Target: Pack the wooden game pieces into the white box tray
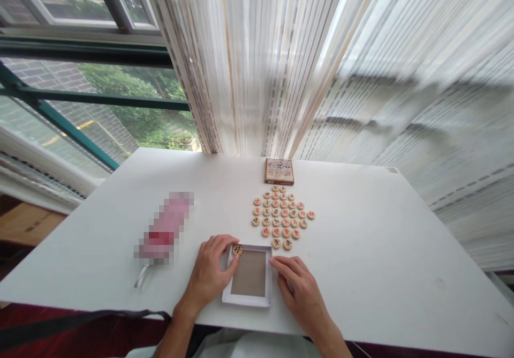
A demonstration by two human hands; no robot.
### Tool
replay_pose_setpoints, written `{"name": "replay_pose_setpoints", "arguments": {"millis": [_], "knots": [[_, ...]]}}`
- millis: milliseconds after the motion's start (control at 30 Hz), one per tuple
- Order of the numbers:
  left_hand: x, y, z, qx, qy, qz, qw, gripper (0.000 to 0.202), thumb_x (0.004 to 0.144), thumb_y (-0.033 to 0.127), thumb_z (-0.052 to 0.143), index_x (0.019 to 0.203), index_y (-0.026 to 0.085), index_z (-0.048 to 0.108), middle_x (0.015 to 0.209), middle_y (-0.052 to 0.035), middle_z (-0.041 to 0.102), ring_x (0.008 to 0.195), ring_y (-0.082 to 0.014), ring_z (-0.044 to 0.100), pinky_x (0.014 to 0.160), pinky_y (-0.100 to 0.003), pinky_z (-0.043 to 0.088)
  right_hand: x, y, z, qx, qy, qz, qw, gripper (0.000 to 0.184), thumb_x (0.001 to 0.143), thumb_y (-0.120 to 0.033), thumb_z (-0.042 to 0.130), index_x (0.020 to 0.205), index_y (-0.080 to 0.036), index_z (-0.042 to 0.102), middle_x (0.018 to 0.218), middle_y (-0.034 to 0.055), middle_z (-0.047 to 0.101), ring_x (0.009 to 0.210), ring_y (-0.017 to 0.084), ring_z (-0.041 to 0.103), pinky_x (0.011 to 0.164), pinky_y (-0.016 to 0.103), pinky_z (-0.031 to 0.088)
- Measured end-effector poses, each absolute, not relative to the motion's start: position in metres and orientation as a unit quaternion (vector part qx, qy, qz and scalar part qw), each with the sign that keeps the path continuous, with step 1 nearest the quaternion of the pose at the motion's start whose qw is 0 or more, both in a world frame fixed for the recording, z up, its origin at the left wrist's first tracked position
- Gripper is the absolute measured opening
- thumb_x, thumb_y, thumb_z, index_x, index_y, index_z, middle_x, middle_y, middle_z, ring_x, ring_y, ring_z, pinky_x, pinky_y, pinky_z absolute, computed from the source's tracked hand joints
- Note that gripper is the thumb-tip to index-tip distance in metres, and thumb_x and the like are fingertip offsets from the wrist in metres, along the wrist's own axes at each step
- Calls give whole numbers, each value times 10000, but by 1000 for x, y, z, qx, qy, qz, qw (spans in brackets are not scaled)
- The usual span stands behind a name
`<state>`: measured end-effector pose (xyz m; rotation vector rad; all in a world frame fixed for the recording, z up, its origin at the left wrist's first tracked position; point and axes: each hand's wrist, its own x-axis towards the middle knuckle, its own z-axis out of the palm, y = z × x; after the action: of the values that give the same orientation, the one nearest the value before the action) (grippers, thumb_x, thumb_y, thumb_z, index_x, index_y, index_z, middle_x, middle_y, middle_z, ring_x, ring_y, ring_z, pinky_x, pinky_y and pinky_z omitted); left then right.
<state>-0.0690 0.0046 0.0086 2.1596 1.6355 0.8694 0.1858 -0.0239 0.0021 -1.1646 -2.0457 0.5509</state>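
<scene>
A shallow white open box [268,288] with a grey-brown bottom lies near the table's front edge. My left hand [211,267] is at its upper left corner, thumb and forefinger closed on a round wooden Chinese chess piece [237,250] with a dark character. My right hand [299,288] grips the box's right wall near the upper corner with its fingertips; part of the thumb is hidden. Just beyond the box, several more Chinese chess pieces [285,213] lie in close rows, marked in red or black.
Behind the pieces lies a printed box lid [279,170]. A blurred pink object [171,221] with a pale strap rests on the left of the white table [381,251]. String curtains [257,63] hang at the table's back edge, by a window.
</scene>
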Motion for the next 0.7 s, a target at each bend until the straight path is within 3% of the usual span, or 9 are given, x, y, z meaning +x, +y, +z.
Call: {"name": "replay_pose_setpoints", "arguments": {"millis": [700], "knots": [[-68, 4, 8, 745, 574, 305, 151, 192, 872, 198, 600, 1057, 252, 605, 1061, -40, 680, 867, -218, 617, 817, -379, 446, 187, -23, 0, -441, -793, 226, 353, 448, 952, -59, 466, 1334, -261, 582, 1214, 95, 666, 979, 245, 601, 842, 462, 577]]}}
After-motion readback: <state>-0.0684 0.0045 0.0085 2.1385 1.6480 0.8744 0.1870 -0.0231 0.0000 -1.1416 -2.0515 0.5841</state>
